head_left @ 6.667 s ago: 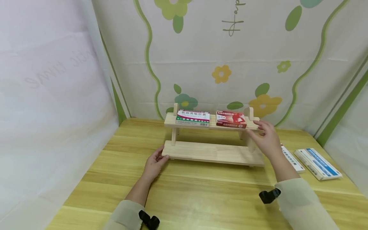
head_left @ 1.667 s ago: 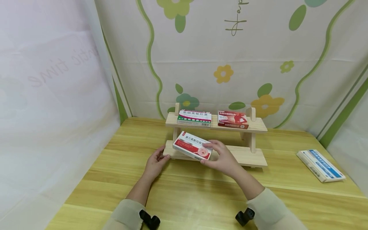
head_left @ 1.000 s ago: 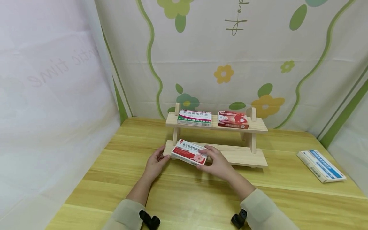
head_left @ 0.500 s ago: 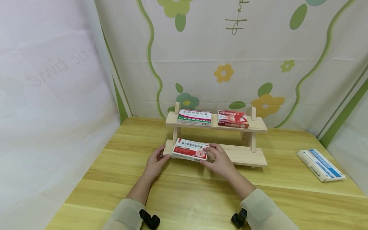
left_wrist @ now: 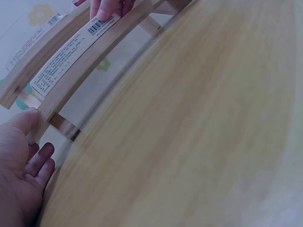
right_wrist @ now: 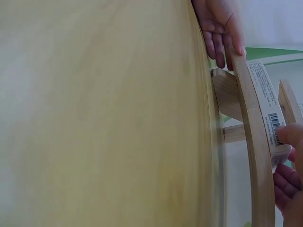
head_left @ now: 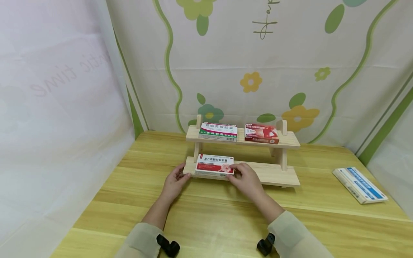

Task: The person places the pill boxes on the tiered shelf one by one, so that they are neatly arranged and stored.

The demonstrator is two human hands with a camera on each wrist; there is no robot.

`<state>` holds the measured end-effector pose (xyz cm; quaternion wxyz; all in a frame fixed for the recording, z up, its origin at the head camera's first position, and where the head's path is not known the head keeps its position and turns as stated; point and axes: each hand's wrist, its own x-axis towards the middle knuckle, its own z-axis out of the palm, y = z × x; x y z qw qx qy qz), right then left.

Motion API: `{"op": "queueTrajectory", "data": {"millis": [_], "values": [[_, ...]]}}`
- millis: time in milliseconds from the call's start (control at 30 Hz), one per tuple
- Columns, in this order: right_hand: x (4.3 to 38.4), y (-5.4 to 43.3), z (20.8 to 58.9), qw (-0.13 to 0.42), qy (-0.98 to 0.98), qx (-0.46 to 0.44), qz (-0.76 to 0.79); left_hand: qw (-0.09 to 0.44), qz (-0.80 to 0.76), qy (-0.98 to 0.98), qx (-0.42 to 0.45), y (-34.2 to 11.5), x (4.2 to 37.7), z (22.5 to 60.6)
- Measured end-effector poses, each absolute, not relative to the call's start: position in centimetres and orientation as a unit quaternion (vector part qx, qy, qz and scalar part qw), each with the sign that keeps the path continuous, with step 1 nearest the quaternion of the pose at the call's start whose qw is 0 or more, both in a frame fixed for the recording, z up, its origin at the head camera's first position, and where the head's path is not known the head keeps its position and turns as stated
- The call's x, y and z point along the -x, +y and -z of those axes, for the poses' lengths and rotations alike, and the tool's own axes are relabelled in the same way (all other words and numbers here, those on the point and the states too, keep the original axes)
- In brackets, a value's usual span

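Observation:
A two-tier wooden display shelf (head_left: 274, 174) stands on the table. On the left part of its lower tier lies a white and red medicine box (head_left: 209, 166), its long side lined up with the front edge. My right hand (head_left: 247, 180) grips the box's right end, thumb at the barcoded front side (right_wrist: 268, 101) in the right wrist view. With thumb and fingers, my left hand (head_left: 174, 184) holds the left end of the lower board. In the left wrist view that thumb touches the board's end (left_wrist: 43, 113), and the other fingers hang loosely below.
On the upper tier lie a white, green and purple medicine box (head_left: 218, 132) and a red one (head_left: 261, 133). A white and blue box (head_left: 360, 185) rests on the table at the right. A flowered cloth (head_left: 226, 53) hangs behind the table.
My right hand left the upper tier and brought the white and red box from the table's right side to the lower tier, where it turned square and flat. My left hand stayed put.

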<state>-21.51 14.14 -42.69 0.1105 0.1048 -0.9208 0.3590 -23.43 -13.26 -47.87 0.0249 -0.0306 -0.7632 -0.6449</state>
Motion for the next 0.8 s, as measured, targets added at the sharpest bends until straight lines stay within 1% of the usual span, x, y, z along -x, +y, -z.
{"op": "queueTrajectory", "data": {"millis": [133,433,600,800], "values": [[21.6,14.0,42.8,0.115,-0.921,-0.095,-0.359,0.024,0.643,-0.765,0.026,-13.2,23.4,47.7],[21.2,14.5,42.6,0.088,-0.916,-0.085,-0.383,0.024,0.64,-0.767,0.022,-13.1,23.3,47.6],[20.6,16.1,41.8,0.085,-0.913,-0.081,-0.391,0.026,0.637,-0.77,0.025,-13.1,23.2,47.6],[20.1,19.3,41.5,0.094,-0.917,-0.068,-0.382,0.024,0.636,-0.771,0.022,-13.2,23.2,47.5]]}}
